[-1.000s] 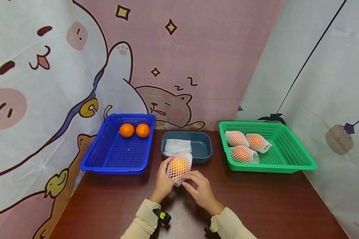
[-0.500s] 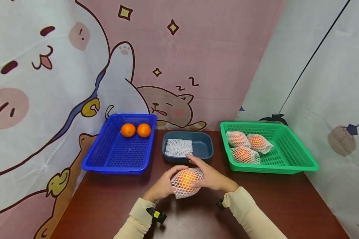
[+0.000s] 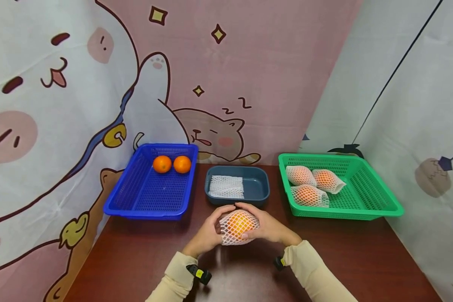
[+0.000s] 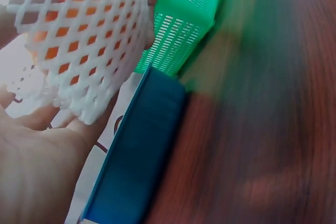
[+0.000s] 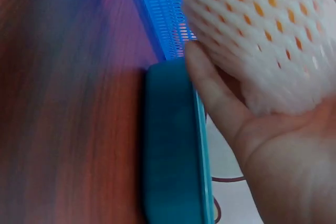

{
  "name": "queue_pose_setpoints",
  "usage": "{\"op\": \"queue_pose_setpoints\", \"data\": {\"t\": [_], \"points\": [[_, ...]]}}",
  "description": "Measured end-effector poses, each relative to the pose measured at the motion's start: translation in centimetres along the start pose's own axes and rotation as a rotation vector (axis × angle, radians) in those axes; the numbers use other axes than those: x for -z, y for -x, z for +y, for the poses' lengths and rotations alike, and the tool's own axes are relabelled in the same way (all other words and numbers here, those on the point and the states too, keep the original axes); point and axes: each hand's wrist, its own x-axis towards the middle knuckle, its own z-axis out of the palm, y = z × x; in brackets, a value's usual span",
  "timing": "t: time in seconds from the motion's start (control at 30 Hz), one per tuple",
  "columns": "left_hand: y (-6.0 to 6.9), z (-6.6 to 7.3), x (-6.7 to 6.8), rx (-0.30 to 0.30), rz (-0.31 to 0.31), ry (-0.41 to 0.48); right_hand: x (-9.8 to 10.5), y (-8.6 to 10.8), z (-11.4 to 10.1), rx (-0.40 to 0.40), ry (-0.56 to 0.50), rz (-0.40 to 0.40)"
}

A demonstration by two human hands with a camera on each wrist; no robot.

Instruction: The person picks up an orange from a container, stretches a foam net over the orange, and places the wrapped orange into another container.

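An orange in a white foam net sleeve (image 3: 238, 227) is held between both hands above the near part of the table. My left hand (image 3: 207, 235) curls round its left side, thumb toward me and fingers behind. On the other side my right hand (image 3: 268, 227) grips it, with the thumb across the net's front. In the left wrist view, the open end of the foam net (image 4: 86, 51) faces the left palm. The right wrist view has the foam net (image 5: 262, 40) resting against the right palm and fingers.
A blue basket (image 3: 111, 205) with two bare oranges (image 3: 172, 164) stands at left. Behind the hands, a dark teal tray (image 3: 262, 184) contains flat white foam nets (image 3: 226, 187). At right, a green basket (image 3: 377, 205) holds three netted oranges (image 3: 305, 195).
The netted orange has moved right and toward me, and turned sideways. My right hand has gone from pinching the net's near end to gripping the orange's right side.
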Motion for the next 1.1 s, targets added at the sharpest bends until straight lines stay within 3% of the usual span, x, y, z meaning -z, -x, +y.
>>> {"op": "queue_pose_setpoints", "data": {"t": [0.07, 0.23, 0.37, 0.47, 0.77, 0.93, 1.1], "points": [[0.2, -0.8, 0.2, 0.016, 0.003, 0.098, -0.3, 0.1, 0.2, -0.002, -0.04, 0.037], [0.5, -1.7, 0.7, -0.028, 0.056, 0.253, -1.0, 0.4, 0.4, -0.023, -0.076, 0.157], [0.6, -1.7, 0.6, 0.015, 0.113, 0.313, -1.5, 0.5, 0.6, -0.022, -0.055, 0.238], [0.4, -1.6, 0.3, 0.045, 0.134, 0.266, -1.8, 0.4, 0.8, -0.017, -0.025, 0.264], [0.3, -1.7, -0.6, 0.037, 0.187, 0.072, -2.7, 0.2, 0.8, 0.006, 0.041, 0.29], [0.3, -1.0, -0.6, 0.062, 0.164, -0.016, -2.9, 0.3, 1.0, -0.002, 0.042, 0.291], [0.2, 0.4, -0.4, 0.036, 0.186, -0.259, -3.0, 0.6, 0.8, 0.027, 0.015, 0.28]]}}
